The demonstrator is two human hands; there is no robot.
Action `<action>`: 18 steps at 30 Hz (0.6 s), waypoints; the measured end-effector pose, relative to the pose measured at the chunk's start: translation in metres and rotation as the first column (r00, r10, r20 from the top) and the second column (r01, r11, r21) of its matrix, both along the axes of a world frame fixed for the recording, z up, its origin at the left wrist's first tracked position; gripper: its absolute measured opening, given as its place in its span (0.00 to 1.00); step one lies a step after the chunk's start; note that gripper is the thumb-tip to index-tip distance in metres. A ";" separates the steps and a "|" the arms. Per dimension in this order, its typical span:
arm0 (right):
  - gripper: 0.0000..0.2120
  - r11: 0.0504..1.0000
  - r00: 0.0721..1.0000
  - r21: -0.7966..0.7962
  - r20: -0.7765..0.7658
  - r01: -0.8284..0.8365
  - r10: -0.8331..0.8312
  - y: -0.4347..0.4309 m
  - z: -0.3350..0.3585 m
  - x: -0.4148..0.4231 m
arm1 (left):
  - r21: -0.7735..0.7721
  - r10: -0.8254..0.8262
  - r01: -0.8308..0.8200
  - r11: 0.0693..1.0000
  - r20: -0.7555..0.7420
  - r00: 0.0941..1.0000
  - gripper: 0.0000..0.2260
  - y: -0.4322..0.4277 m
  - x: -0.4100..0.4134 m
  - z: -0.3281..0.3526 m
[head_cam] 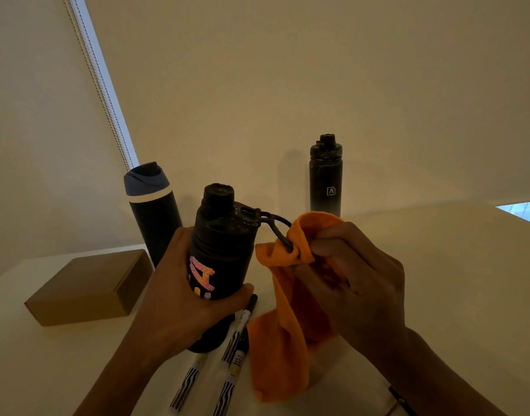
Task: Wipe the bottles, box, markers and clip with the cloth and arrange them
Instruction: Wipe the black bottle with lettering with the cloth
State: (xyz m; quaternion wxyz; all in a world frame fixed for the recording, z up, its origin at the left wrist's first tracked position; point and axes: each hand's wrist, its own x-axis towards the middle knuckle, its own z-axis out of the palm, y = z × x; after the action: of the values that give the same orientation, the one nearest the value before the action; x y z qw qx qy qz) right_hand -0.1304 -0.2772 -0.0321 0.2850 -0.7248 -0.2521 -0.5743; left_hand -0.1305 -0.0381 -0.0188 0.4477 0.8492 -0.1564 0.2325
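My left hand (179, 295) grips a black bottle (221, 244) with a pink and orange logo, held tilted above the table. Its carry loop (277, 228) sticks out to the right. My right hand (356, 280) pinches an orange cloth (283, 349) around the end of that loop; the rest of the cloth hangs down. Under the bottle lie striped markers (238, 334) on the table. A brown cardboard box (89, 288) sits at the left. A dark bottle with a blue lid (154, 211) stands behind it. Another black bottle (326, 178) stands at the back right. No clip shows.
The pale table (452, 280) runs up to a cream wall. A window blind edge with a bead chain (107, 94) slants down at the left. A dark thin object (403, 400) pokes in at the bottom right near the table's edge.
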 end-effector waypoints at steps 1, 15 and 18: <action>0.11 1.000 1.000 0.007 -0.004 0.010 -0.010 0.000 0.001 0.000 | 0.001 -0.026 0.026 1.000 -0.010 1.000 0.37 0.000 -0.002 0.001; 0.09 0.997 0.999 -0.072 -0.035 0.005 -0.008 -0.003 -0.001 0.005 | 0.050 0.009 -0.011 0.999 0.052 0.999 0.29 -0.003 -0.008 0.007; 0.11 0.996 0.994 -0.061 -0.088 -0.063 0.058 0.009 -0.006 0.003 | 0.074 0.029 -0.038 0.997 0.120 0.992 0.34 -0.001 -0.003 0.006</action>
State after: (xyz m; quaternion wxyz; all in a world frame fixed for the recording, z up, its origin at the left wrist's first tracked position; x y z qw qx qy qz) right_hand -0.1276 -0.2687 -0.0381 0.2897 -0.7498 -0.2794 -0.5252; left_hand -0.1338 -0.0391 -0.0131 0.4012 0.8527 -0.1774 0.2838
